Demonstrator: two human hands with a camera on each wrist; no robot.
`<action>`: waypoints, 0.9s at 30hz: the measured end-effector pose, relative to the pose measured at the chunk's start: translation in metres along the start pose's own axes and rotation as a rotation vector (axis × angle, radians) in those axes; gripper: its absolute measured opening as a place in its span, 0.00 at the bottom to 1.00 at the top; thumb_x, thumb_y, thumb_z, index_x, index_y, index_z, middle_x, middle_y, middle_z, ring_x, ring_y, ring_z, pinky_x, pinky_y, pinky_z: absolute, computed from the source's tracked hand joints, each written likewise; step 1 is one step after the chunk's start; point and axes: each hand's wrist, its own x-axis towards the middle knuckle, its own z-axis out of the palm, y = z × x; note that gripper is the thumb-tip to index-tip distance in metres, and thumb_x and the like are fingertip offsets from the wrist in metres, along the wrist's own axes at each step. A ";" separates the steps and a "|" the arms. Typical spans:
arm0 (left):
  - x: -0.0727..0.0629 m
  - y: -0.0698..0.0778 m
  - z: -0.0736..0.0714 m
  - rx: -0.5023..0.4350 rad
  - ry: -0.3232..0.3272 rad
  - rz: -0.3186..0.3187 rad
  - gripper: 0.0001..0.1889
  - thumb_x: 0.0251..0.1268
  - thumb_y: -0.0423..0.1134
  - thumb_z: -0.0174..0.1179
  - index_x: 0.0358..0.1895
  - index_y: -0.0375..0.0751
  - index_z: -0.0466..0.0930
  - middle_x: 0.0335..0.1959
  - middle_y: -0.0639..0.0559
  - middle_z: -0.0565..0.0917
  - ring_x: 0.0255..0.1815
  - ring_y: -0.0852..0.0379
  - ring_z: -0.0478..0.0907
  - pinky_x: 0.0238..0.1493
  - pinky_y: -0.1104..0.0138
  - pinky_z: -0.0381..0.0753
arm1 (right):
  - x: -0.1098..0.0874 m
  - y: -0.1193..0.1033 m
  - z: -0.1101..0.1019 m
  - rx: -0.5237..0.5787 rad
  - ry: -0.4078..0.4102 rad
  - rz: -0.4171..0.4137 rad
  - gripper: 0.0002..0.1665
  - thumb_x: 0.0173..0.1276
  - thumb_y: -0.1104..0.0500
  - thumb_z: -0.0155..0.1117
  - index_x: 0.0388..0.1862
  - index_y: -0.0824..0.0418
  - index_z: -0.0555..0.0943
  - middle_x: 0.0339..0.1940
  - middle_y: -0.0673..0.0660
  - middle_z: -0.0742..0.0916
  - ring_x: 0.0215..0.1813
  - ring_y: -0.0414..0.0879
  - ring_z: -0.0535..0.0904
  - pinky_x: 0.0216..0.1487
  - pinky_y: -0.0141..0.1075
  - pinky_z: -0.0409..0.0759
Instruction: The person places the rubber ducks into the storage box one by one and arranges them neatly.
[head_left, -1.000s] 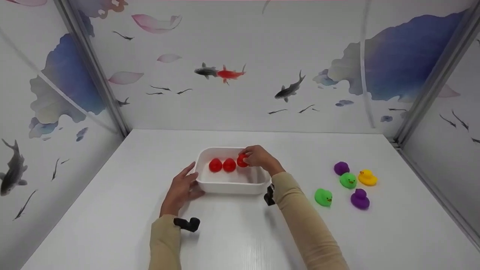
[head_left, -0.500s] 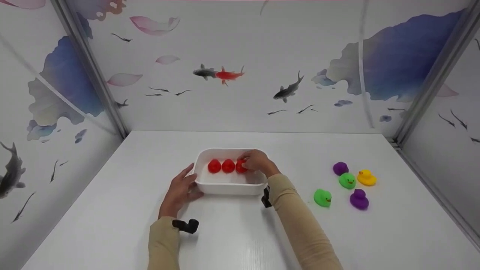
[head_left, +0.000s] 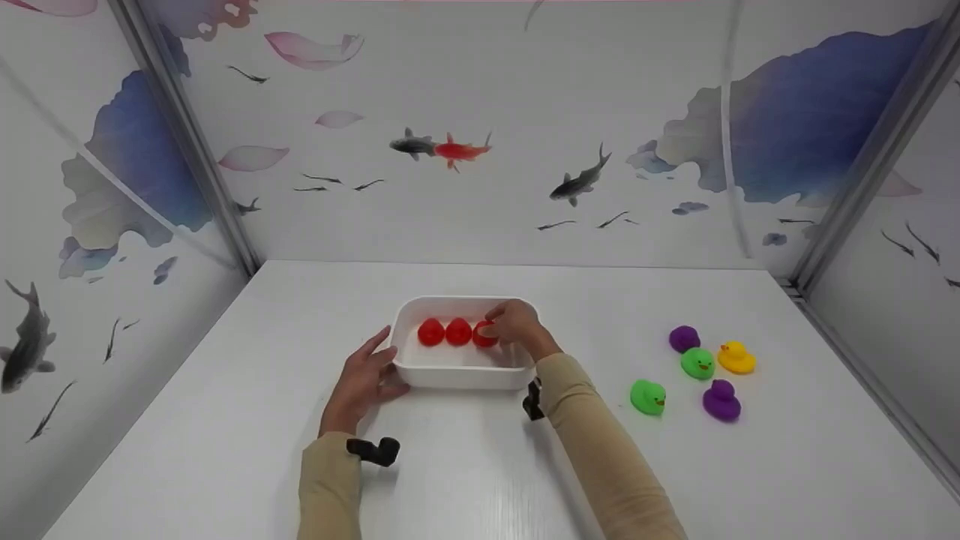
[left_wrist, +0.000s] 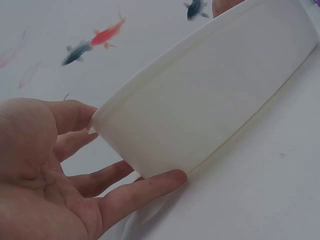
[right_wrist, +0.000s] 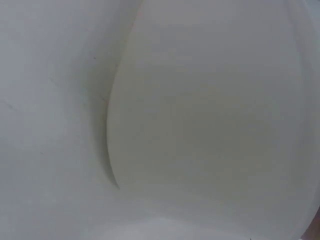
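Your right hand (head_left: 516, 326) has just come down a little: a second ago it had the third red duck (head_left: 480, 340) up higher, over the white tub (head_left: 465, 377). Now that duck is low inside, in line with the left red duck (head_left: 431, 332) and the middle red duck (head_left: 459, 331). That seems to mean it is in its spot, or almost, and only the letting go is left. You are still pinching it with your fingers and thumb. I can't tell if it touches the bottom, because your hand hides part of it.

Your left hand (head_left: 360, 382) is spread out, fingers mostly straight, touching the left end of the tub. It looks like it is keeping the tub steady.

The tub's long way goes side to side in front of you. The row of red ducks goes the same way, nearer the tub's far wall. I see no beak on any red one, so I can't tell which way they look, or which way the pinched one is longest.

Well off to the right, two green ducks (head_left: 698, 364), a yellow duck (head_left: 736, 358) and two purple ducks (head_left: 721, 401) sit on the table (head_left: 450, 487).
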 end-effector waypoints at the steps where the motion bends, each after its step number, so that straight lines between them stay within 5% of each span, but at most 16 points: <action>1: 0.000 0.000 0.000 -0.003 0.001 -0.003 0.30 0.78 0.41 0.51 0.79 0.58 0.57 0.75 0.41 0.68 0.73 0.39 0.70 0.57 0.48 0.84 | 0.000 0.000 0.000 0.009 0.007 0.003 0.21 0.64 0.57 0.73 0.54 0.63 0.84 0.48 0.59 0.88 0.40 0.50 0.85 0.47 0.37 0.86; 12: 0.000 0.002 0.001 -0.006 -0.002 -0.012 0.30 0.77 0.41 0.52 0.79 0.58 0.58 0.76 0.40 0.68 0.73 0.39 0.70 0.59 0.47 0.83 | 0.001 0.002 0.003 0.015 0.044 0.004 0.14 0.65 0.57 0.72 0.48 0.60 0.87 0.43 0.57 0.88 0.39 0.47 0.80 0.46 0.36 0.86; 27: -0.002 0.001 -0.001 0.019 -0.006 0.022 0.30 0.78 0.41 0.51 0.79 0.57 0.56 0.75 0.40 0.69 0.70 0.39 0.73 0.59 0.50 0.83 | -0.005 0.001 0.002 0.022 0.040 -0.095 0.19 0.67 0.59 0.70 0.55 0.64 0.84 0.56 0.61 0.87 0.54 0.53 0.83 0.59 0.41 0.84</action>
